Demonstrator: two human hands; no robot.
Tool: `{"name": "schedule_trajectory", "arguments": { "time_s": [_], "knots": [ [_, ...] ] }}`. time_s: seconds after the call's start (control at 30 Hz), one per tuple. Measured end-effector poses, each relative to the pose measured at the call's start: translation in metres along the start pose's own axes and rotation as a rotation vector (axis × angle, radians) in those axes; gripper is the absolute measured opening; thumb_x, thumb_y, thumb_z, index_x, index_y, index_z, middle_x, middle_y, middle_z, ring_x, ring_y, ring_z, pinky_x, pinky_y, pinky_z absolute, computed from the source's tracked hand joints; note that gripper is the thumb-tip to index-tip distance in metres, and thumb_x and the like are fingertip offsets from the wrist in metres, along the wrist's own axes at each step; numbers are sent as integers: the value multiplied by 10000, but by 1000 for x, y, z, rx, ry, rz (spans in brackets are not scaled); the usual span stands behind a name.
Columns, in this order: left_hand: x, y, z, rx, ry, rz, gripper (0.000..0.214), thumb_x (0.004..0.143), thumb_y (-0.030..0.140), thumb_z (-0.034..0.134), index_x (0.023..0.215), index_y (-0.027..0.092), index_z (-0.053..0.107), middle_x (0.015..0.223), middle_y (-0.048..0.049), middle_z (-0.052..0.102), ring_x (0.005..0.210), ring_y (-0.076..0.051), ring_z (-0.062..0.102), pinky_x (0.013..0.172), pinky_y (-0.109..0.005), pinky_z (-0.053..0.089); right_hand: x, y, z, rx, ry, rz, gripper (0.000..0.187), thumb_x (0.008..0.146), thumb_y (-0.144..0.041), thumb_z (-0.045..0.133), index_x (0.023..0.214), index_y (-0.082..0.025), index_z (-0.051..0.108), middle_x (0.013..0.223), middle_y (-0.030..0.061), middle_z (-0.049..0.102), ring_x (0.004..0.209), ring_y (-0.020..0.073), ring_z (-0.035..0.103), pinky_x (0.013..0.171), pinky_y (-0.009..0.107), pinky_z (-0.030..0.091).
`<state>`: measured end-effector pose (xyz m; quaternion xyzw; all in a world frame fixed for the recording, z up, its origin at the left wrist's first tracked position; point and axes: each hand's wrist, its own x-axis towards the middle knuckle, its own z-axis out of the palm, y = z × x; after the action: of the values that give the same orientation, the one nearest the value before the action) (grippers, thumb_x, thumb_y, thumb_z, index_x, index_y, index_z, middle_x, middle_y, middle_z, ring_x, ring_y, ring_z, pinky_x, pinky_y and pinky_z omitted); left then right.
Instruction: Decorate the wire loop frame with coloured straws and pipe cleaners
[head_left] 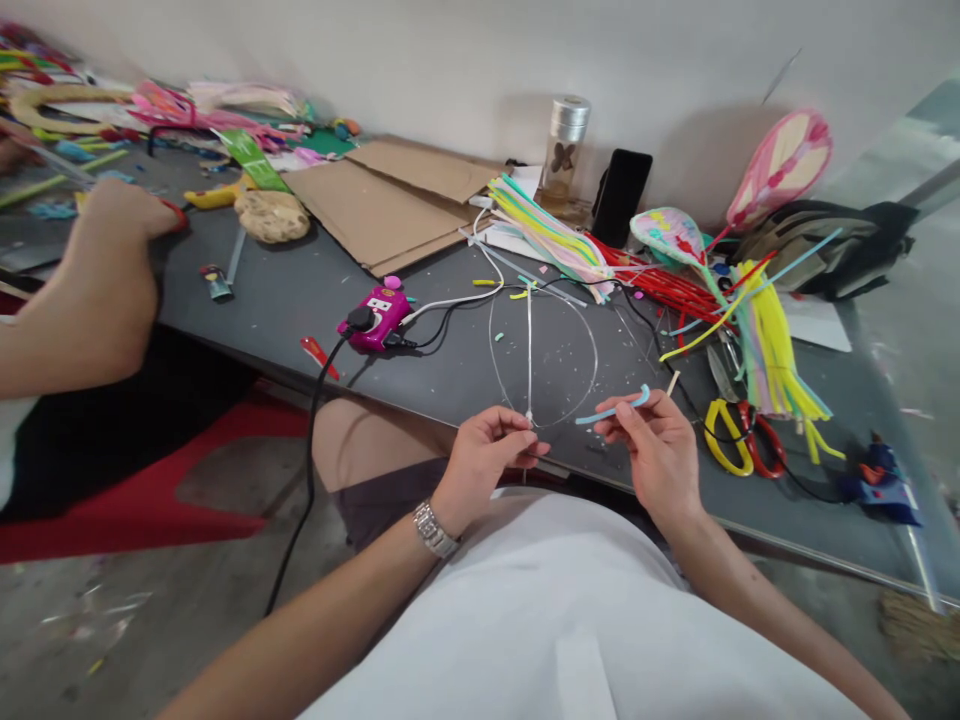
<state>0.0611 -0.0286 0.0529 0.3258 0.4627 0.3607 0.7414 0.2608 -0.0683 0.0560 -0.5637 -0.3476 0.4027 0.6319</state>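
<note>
Between thumb and fingers, my left hand pinches the near end of a round wire frame, where a straight white centre rod meets the thin hoop. The frame reaches away from me over the grey table. In my right hand is a short light-blue pipe cleaner, gripped between thumb and fingers, its far tip bent and its other end pointing toward the hoop. Scissors with yellow and red handles lie just right of my right hand.
A purple power adapter with black cords sits left of the hoop. Behind are cardboard sheets, bundled pipe cleaners, a bottle and a phone. A glue gun lies at right. Another person's arm is at left.
</note>
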Motion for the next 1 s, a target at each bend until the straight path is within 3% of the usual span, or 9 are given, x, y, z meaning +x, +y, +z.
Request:
{"name": "schedule_trajectory", "arguments": {
  "time_s": [0.1,0.23,0.5,0.67,0.83,1.0],
  "knots": [
    [0,0,1,29,2,-6,269,675,258,853,804,160,638,716,-31,715,696,-184,744,578,-228,551,0,3,1,-8,-27,15,248,839,-394,793,831,-199,640,840,13,754,638,110,690,565,220,543],
    [0,1,3,87,-11,-12,223,695,266,808,784,167,629,662,-23,720,450,-79,565,452,-191,441,5,5,1,24,-14,30,262,821,-395,808,815,-200,633,815,5,748,630,113,694,558,218,541],
    [-2,-2,9,43,-54,-7,239,697,256,828,763,164,618,676,-13,683,698,-193,752,605,-251,581,4,3,1,163,-44,159,255,769,-350,843,838,-217,637,895,19,778,723,135,740,631,224,583],
    [-2,-4,13,38,-72,-27,240,695,241,823,761,156,609,686,-6,678,702,-202,764,619,-258,597,-2,5,4,310,-73,252,250,744,-334,857,794,-232,635,880,-11,749,697,104,682,651,226,557],
    [-2,-6,17,26,-94,-40,250,690,239,817,755,160,589,684,7,670,715,-198,760,629,-266,608,-9,8,10,353,-118,162,238,739,-264,865,762,-225,631,765,-38,670,659,87,583,659,229,500],
    [-2,-6,20,14,-81,-59,217,695,205,798,786,158,607,692,-6,686,710,-183,748,634,-265,607,-17,13,9,255,-98,-16,184,782,-208,838,791,-225,655,818,-17,717,719,109,631,719,258,502]
  ]
}}
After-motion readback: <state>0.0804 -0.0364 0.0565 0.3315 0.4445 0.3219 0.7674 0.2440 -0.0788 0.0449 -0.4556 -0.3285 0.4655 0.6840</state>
